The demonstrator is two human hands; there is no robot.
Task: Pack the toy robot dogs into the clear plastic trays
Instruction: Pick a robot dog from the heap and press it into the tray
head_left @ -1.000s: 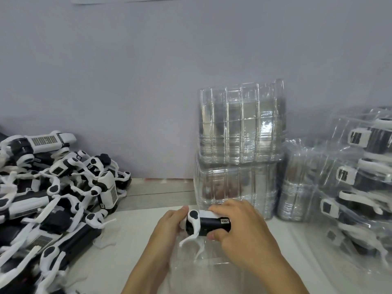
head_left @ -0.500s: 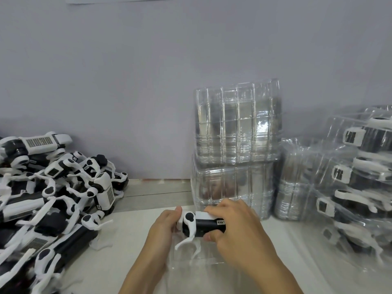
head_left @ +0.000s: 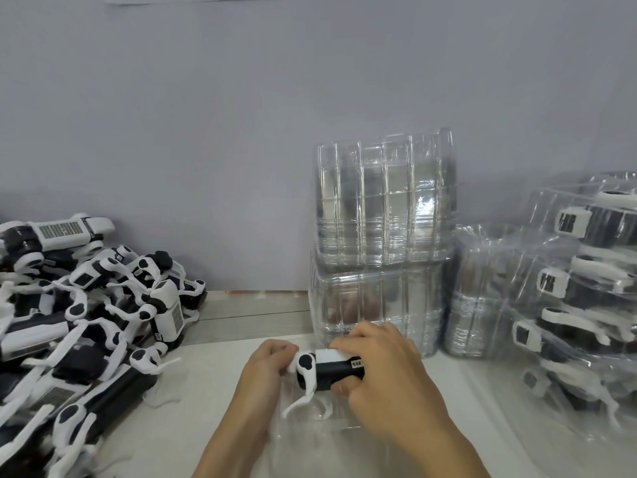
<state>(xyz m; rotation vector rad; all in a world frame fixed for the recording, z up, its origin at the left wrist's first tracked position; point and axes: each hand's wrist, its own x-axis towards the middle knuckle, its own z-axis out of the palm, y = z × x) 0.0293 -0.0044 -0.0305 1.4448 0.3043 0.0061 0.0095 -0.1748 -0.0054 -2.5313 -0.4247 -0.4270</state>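
One black-and-white toy robot dog (head_left: 327, 370) gripped by both hands: left hand (head_left: 265, 374) fingers pinch head end, right hand (head_left: 382, 381) fingers curl round body. Seating step, I judge; next, press down into clear plastic tray (head_left: 310, 432) on surface, legs aligned.

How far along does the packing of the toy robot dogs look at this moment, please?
Done: packed trays are stacked at right. In hand: the left hand and right hand hold one toy robot dog over a clear tray. Left: a pile of loose dogs and stacks of empty trays.
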